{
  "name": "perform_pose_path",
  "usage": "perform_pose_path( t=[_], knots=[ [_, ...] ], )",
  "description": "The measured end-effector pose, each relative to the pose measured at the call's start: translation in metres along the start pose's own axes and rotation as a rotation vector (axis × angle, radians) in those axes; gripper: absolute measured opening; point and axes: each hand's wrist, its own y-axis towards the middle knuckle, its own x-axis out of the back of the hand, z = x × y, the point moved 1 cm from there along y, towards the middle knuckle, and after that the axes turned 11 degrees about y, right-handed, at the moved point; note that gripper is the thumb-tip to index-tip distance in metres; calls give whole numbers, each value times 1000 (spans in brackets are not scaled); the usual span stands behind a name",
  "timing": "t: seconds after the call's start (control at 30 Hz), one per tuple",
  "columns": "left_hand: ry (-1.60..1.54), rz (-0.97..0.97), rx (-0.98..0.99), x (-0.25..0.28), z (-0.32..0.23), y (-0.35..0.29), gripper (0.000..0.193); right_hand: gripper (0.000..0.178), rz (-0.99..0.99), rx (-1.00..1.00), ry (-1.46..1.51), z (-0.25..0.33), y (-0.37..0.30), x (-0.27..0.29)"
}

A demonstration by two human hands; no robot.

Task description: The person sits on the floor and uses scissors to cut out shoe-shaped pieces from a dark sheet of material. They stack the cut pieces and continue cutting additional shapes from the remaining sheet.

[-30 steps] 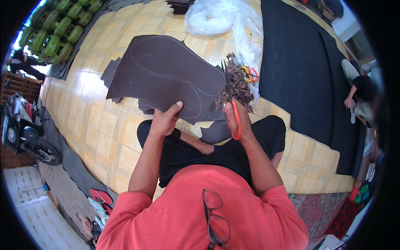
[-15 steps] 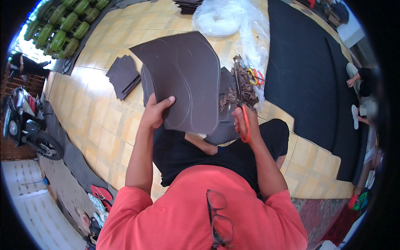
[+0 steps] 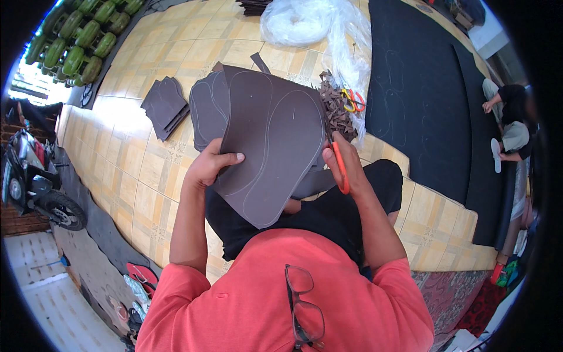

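My left hand [image 3: 211, 161] grips the left edge of a dark brown sheet [image 3: 275, 129], thumb on top and fingers underneath. Pale curved outlines run over the sheet, and its lower corner points toward my lap. In my right hand [image 3: 343, 155] are scissors with orange handles [image 3: 339, 170]; their dark blades lie along the sheet's right edge, partly hidden. Behind the held sheet, more brown sheets with drawn outlines [image 3: 208, 108] rest on the floor. A heap of brown offcuts [image 3: 337, 105] lies beyond my right hand, with yellow-and-red-handled scissors [image 3: 353, 101] on its right side.
A small stack of cut brown pieces [image 3: 166, 107] lies on the tiled floor at left. Clear plastic wrap [image 3: 305, 23] is bunched at the far side. Long black sheeting [image 3: 416, 88] covers the right. Another person [image 3: 513, 117] sits at far right; a motorcycle [image 3: 38, 182] stands left.
The brown sheet has been turned, its lower corner now nearer my lap. The scissors have come to its right edge. A brown strip now shows behind the sheet.
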Motion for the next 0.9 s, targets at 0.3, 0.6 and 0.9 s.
perform_pose_path(
  t=[0.3,0.6,0.9],
  knots=[
    [-39,162,-38,35,-6,4,45,39,123,-161,4,8,-12,10],
    [125,-96,-553,-44,54,11,45,43,-134,-175,72,-13,-18,-34],
    [-739,-299,-386,-124,-10,7,24,47,-219,-112,156,-14,-11,-61]
  ],
)
